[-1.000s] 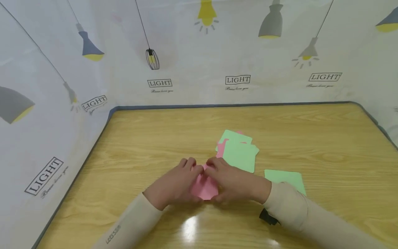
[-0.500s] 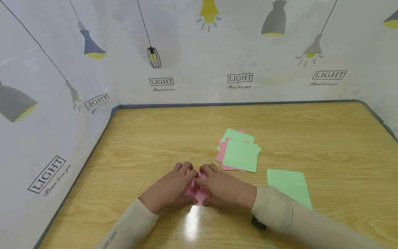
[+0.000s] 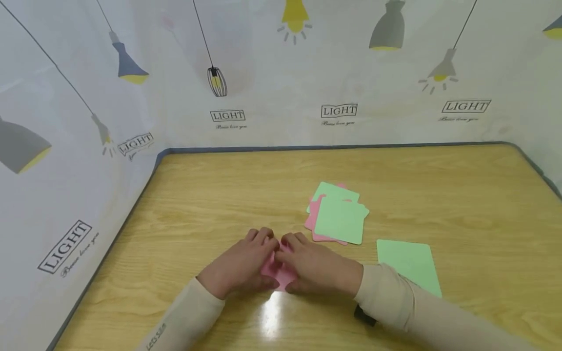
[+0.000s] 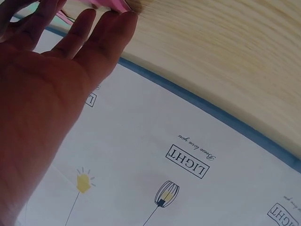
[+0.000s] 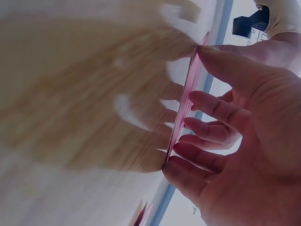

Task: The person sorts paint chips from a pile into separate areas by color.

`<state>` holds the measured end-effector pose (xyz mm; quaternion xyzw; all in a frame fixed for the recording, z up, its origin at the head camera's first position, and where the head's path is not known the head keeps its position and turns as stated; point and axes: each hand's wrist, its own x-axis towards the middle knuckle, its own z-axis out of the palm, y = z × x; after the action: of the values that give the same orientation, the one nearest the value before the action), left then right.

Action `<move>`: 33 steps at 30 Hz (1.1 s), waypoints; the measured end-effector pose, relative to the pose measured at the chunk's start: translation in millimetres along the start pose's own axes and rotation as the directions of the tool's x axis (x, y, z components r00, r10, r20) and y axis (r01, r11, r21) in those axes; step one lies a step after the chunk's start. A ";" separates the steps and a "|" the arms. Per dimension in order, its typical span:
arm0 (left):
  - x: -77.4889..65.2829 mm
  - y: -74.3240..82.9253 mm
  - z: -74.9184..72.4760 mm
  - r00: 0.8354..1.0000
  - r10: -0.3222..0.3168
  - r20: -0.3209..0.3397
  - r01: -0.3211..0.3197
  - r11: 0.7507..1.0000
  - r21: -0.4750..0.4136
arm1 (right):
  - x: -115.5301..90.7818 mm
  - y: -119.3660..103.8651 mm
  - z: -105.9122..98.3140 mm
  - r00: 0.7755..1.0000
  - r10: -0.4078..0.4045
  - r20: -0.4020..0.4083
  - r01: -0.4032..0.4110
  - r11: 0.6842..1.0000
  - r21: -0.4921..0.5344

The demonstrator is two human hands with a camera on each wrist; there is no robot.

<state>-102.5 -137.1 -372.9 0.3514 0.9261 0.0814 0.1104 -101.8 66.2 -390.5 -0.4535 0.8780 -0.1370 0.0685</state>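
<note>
A pink paper sheet [image 3: 286, 278] lies low over the table, mostly covered by the hands. My left hand [image 3: 239, 265] grips its left side, and my right hand [image 3: 322, 265] grips the right side. The thumbs sit at the near edge, while the other fingers bend at the far part and over the middle. From the right wrist, the pink sheet [image 5: 188, 94] appears edge-on, with fingertips of both hands along it. Only a corner of the pink sheet [image 4: 115, 4] enters the left wrist view, beyond the fingers.
Behind my right hand lies a loose pile of green sheets [image 3: 340, 219] and pink sheets [image 3: 312, 214]. A single green sheet [image 3: 408, 263] is partly under the right forearm. A white printed curtain [image 3: 281, 73] borders the wooden table [image 3: 210, 185]. A black device [image 3: 364, 315] sits under the right wrist.
Over the first half second, both hands shifted left and slightly nearer with the pink sheet, uncovering more of the pile. Since then they have hardly moved.
</note>
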 end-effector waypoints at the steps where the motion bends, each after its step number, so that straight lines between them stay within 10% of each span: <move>1: 0.5 0.1 0.3 1.000 -0.005 0.006 0.005 1.000 0.000 | -0.7 0.0 0.8 1.000 0.003 0.000 -0.003 1.000 0.001; 11: 22.9 -6.8 2.0 0.995 -0.083 -0.046 0.085 0.995 0.046 | -16.7 19.2 -18.9 0.995 0.097 -0.020 -0.095 0.992 0.085; 26: 118.6 13.0 -4.6 0.997 0.069 0.018 -0.070 0.993 0.093 | -55.5 93.6 -42.2 0.930 0.367 0.016 -0.367 0.923 0.113; 33: 139.3 24.0 -1.0 0.995 0.090 0.046 -0.095 0.990 0.104 | -59.3 103.5 -41.3 0.922 0.385 0.046 -0.388 0.912 0.136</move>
<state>-189.1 -26.2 -387.0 0.4010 0.9093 0.0297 0.1069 -158.0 179.0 -382.7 -0.2660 0.9376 -0.1789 0.1346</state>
